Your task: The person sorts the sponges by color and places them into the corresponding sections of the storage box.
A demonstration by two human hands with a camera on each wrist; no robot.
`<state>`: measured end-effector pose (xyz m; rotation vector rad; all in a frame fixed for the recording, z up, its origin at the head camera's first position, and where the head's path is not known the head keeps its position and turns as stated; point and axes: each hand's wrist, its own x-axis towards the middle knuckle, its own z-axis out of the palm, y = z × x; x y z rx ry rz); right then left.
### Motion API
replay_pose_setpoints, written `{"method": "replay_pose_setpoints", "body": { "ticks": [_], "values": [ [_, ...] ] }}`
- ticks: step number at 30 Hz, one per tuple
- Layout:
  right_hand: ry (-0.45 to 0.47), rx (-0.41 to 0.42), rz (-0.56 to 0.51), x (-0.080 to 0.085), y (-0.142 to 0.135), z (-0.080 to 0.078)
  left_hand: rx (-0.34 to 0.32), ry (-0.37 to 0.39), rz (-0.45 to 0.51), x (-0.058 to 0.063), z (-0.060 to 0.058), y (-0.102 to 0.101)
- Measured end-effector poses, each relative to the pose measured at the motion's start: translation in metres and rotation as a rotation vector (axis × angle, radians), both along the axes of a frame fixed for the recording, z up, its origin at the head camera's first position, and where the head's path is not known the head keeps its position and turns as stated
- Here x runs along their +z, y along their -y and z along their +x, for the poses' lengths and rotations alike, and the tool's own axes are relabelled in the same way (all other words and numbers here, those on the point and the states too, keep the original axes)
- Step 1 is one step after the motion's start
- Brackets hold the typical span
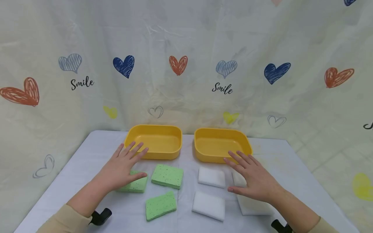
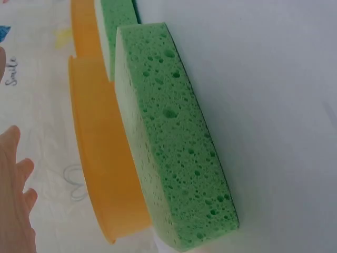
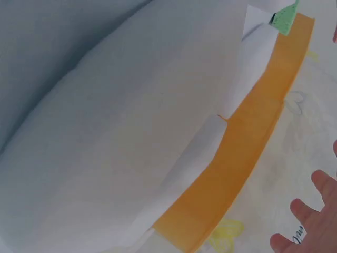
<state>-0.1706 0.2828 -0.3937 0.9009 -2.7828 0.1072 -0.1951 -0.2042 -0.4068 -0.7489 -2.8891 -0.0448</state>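
My left hand [image 1: 120,171] hovers with fingers spread, holding nothing, partly covering one green sponge [image 1: 135,186] in the head view. Two more green sponges lie to its right, one farther back [image 1: 167,176] and one nearer [image 1: 161,206]. The left wrist view shows a pitted green sponge [image 2: 174,137] up close. On the other side, my right hand [image 1: 253,179] is also spread and holds nothing. It overlaps a larger white block [image 1: 254,207], which fills much of the right wrist view. Two smaller white blocks, a back one [image 1: 211,177] and a front one [image 1: 209,206], lie left of it.
Two yellow trays stand side by side at the back of the white-covered table, one left [image 1: 163,155] and one right [image 1: 211,158]. A curtain [image 1: 198,100] printed with hearts hangs right behind them. Black wrist-mounted pieces [image 1: 101,216] show below both hands.
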Motion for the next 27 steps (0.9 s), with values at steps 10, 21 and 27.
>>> {"method": "replay_pose_setpoints", "body": {
  "ticks": [10,21,27],
  "values": [
    [0.071,0.003,-0.045,-0.003,0.006,0.005,0.008,-0.006,0.028,0.003,-0.01,0.004],
    [0.184,0.028,-0.078,-0.002,0.02,0.013,0.049,0.03,0.038,0.008,-0.021,0.011],
    [0.211,0.053,-0.087,-0.006,0.026,0.017,0.089,0.058,0.054,0.008,-0.031,0.022]
  ]
}}
